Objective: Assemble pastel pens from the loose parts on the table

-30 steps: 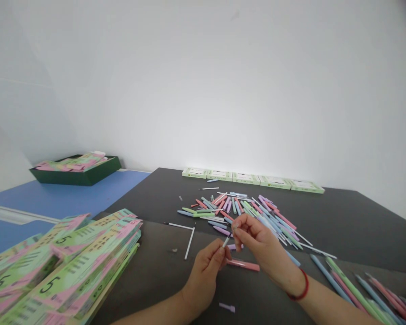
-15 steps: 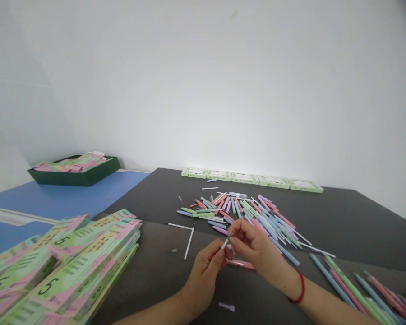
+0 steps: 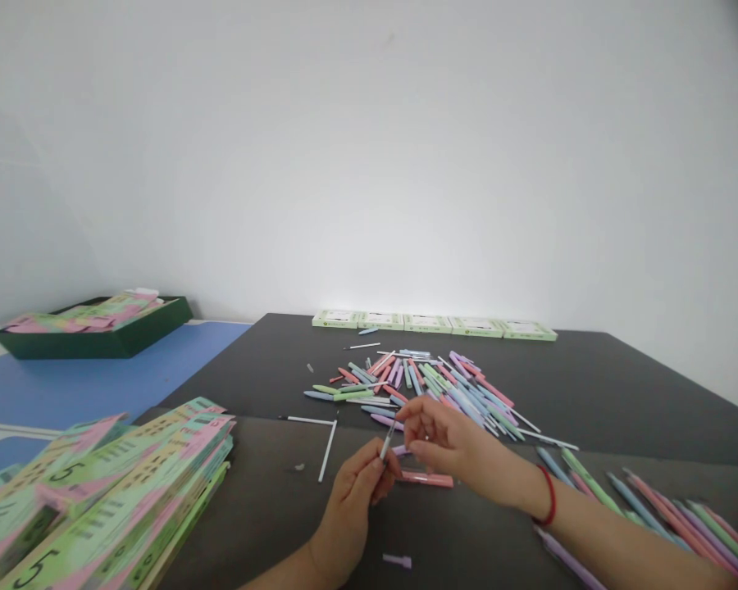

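Note:
My left hand (image 3: pixel 355 500) pinches a white pen refill (image 3: pixel 388 441), its dark tip pointing up and away. My right hand (image 3: pixel 452 447), with a red cord at the wrist, is beside that tip. Its index fingertip is at or very near the refill's end, and a gap shows between thumb and fingers. Beneath the hands lies a pink pen barrel (image 3: pixel 427 478), partly covered by the right hand. A small purple pen part (image 3: pixel 397 561) rests near the front. Two more refills lie to the left, one refill (image 3: pixel 327 451) nearly upright in view and another refill (image 3: pixel 311 420) sideways.
A heap of pastel pen parts (image 3: pixel 467 393) spreads across the black table (image 3: pixel 239 385). Flat green boxes (image 3: pixel 427 324) line the back. Printed packages (image 3: pixel 129 492) are stacked at left, near a dark green tray (image 3: pixel 135 332) of more packages. Several pens (image 3: pixel 670 512) lie at right.
The right thumb and fingers have come apart from their pinch at the refill's tip. More of the refill shows above the left fingers. The view has shifted slightly.

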The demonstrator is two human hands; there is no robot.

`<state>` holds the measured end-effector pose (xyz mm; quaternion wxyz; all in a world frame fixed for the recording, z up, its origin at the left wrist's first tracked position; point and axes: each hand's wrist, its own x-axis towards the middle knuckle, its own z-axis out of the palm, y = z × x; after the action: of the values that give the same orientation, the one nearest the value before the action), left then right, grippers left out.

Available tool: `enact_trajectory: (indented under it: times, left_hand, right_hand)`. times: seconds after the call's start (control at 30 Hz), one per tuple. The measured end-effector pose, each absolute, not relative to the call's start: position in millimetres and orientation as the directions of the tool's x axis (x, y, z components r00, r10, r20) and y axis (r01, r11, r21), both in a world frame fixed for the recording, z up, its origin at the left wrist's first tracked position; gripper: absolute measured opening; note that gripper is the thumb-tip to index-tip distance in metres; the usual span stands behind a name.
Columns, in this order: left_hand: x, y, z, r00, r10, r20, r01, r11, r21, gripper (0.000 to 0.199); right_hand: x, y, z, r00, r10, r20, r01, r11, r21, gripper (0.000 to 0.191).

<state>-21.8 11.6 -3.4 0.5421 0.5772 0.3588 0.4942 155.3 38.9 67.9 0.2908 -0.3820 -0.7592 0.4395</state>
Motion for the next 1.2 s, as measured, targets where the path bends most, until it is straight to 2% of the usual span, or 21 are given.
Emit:
enact_trajectory:
  times: [0.07, 0.13, 0.27, 0.33, 0.43, 0.6, 0.73, 0.83, 0.9, 1.03, 1.2]
  left_hand:
    - [-21.9, 13.1, -5.5, 0.239, 0.956, 0.171, -0.146, -0.139, 0.979, 0.031]
    - [-21.5, 13.8, -7.3, 0.232, 0.959, 0.163, -0.164, -0.127, 0.978, 0.03]
    - [-21.5, 12.5, -9.4, 0.246, 0.953, 0.176, -0.175, -0.135, 0.975, 0.029]
    - [-22.2, 11.6, -9.8, 0.254, 0.95, 0.182, -0.179, -0.138, 0.974, 0.029]
    - [-22.9, 11.1, -10.0, 0.257, 0.948, 0.185, -0.189, -0.138, 0.972, 0.028]
    - [-22.1, 11.2, -10.1, 0.257, 0.945, 0.203, -0.203, -0.152, 0.967, 0.027]
    - [-21.6, 11.2, -10.8, 0.254, 0.943, 0.215, -0.213, -0.162, 0.964, 0.028]
    - [-21.7, 11.8, -11.6, 0.258, 0.943, 0.212, -0.213, -0.158, 0.964, 0.029]
    - [-21.7, 12.3, -11.8, 0.263, 0.942, 0.207, -0.205, -0.155, 0.966, 0.03]
    - [-21.5, 12.8, -9.8, 0.269, 0.936, 0.225, -0.18, -0.181, 0.967, 0.031]
    - [-21.0, 14.0, -8.9, 0.268, 0.938, 0.218, -0.184, -0.173, 0.968, 0.03]
  right_hand:
    - [165.2, 50.2, 72.8, -0.506, 0.86, 0.059, 0.538, 0.369, -0.758, 0.016]
    - [168.1, 66.4, 73.8, -0.463, 0.885, 0.044, 0.723, 0.407, -0.558, 0.015]
    - [142.6, 99.4, 61.3, -0.481, 0.877, 0.007, 0.79, 0.437, -0.431, 0.01]
    - [120.2, 110.5, 51.8, -0.491, 0.87, -0.037, 0.807, 0.439, -0.395, 0.009]
    - [92.0, 119.8, 40.2, -0.472, 0.876, -0.104, 0.831, 0.402, -0.384, 0.025]
    - [85.2, 132.6, 31.7, -0.412, 0.894, -0.177, 0.81, 0.27, -0.521, 0.03]
    - [107.0, 143.0, 38.8, -0.412, 0.885, -0.217, 0.645, 0.115, -0.755, 0.028]
    - [129.4, 138.8, 54.4, -0.455, 0.863, -0.22, 0.374, -0.04, -0.927, 0.022]
    - [143.2, 127.6, 66.7, -0.507, 0.837, -0.203, 0.153, -0.145, -0.978, 0.029]
    - [158.1, 95.4, 84.1, -0.597, 0.788, -0.152, -0.219, -0.342, -0.914, 0.021]
    - [154.6, 69.4, 91.8, -0.634, 0.759, -0.149, -0.455, -0.522, -0.722, 0.021]
